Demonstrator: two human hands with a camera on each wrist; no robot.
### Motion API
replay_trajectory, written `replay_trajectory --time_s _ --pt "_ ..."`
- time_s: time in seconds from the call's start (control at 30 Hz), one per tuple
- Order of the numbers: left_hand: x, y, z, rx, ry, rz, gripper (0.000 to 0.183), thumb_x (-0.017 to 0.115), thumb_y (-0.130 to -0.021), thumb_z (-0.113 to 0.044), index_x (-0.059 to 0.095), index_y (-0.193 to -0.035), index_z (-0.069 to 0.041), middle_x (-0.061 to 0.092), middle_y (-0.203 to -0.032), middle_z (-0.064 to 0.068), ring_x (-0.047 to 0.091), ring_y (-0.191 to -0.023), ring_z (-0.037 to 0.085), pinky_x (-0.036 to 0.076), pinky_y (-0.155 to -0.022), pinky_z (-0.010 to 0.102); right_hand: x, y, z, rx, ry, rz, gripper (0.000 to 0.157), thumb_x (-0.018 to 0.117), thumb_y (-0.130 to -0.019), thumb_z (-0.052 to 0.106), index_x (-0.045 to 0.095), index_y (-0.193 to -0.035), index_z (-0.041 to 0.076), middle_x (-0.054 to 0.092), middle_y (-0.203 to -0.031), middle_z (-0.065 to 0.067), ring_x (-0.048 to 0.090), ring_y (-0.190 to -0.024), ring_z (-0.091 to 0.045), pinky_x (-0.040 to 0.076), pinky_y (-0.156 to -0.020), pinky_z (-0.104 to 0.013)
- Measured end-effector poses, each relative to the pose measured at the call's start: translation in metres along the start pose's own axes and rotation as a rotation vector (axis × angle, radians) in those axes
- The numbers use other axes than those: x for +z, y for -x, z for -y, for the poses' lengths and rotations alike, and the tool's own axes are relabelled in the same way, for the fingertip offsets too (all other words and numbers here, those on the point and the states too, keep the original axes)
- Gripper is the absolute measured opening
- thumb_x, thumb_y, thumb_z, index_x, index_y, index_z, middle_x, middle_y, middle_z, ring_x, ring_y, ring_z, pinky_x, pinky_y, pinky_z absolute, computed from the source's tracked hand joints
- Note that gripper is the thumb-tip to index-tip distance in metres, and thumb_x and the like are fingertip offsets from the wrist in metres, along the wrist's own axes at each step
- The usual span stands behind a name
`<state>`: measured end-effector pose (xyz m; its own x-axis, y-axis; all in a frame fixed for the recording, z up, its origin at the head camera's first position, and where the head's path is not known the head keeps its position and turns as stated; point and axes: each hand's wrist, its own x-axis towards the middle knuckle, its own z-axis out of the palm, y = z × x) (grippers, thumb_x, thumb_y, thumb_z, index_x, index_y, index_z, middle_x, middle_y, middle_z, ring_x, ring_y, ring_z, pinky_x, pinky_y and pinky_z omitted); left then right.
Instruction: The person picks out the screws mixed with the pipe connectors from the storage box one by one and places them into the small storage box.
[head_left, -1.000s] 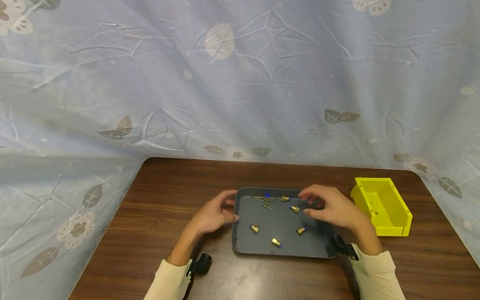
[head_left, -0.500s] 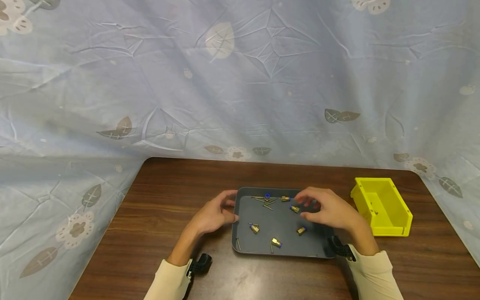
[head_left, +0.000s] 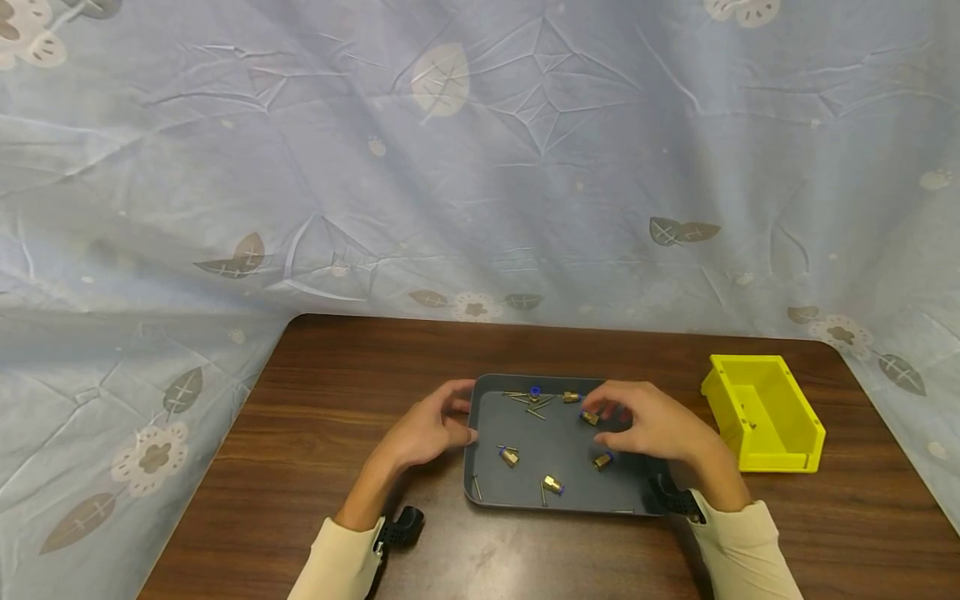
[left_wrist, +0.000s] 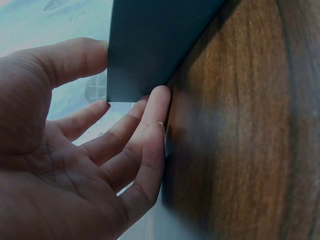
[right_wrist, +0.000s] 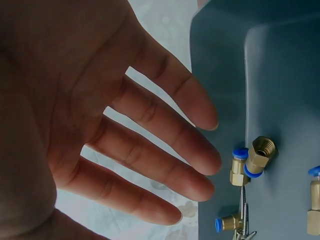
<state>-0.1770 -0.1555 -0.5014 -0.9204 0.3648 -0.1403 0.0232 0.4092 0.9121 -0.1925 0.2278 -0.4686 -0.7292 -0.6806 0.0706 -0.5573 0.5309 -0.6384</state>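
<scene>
Behind, pale floral cloth (head_left: 480, 183); in front, brown wood-grain table (head_left: 360, 358). Set on table, grey tray (head_left: 543, 442), with yellow bin (head_left: 780, 463) apart to its right. At tray's left side, left hand (head_left: 426, 431), relaxed with loosely bent fingers, thumb against rim. Over tray's right half, right hand (head_left: 651, 419), spread with thumb and fingers parted, nothing held. Inside tray, scattered brass fittings (head_left: 552, 484) with blue collars, one right by right hand, contact unclear; among them, thin screws (head_left: 536, 414).
</scene>
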Motion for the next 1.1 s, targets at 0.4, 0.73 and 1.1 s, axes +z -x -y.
replay_trajectory --time_s 0.4,0.73,1.1 --pt "0.001 -0.001 0.002 0.007 0.001 -0.001 0.080 0.083 -0.094 -0.003 0.044 -0.165 -0.002 0.067 -0.140 0.026 0.078 -0.105 0.029 0.060 -0.093 0.046 0.004 -0.003 0.004 -0.011 0.010 0.017 0.043 0.088 -0.093 0.015 0.073 -0.132 0.005 0.078 -0.120 -0.006 0.071 -0.108 -0.026 0.061 -0.091 -0.051" --pt "0.001 -0.001 0.002 0.007 0.008 -0.002 0.080 0.082 -0.095 -0.002 0.044 -0.165 -0.004 0.067 -0.141 0.027 0.079 -0.104 0.028 0.060 -0.095 0.045 0.008 -0.008 0.011 -0.016 0.021 0.029 0.043 0.089 -0.092 0.014 0.074 -0.131 0.005 0.078 -0.122 -0.006 0.071 -0.109 -0.022 0.060 -0.094 -0.055" --pt "0.000 0.000 0.003 0.014 0.011 0.001 0.080 0.082 -0.095 -0.002 0.044 -0.165 -0.003 0.067 -0.141 0.027 0.078 -0.104 0.029 0.060 -0.095 0.047 0.015 -0.027 0.023 -0.061 0.050 0.109 0.039 0.090 -0.089 0.011 0.077 -0.126 0.008 0.075 -0.120 -0.002 0.069 -0.106 -0.021 0.059 -0.094 -0.049"
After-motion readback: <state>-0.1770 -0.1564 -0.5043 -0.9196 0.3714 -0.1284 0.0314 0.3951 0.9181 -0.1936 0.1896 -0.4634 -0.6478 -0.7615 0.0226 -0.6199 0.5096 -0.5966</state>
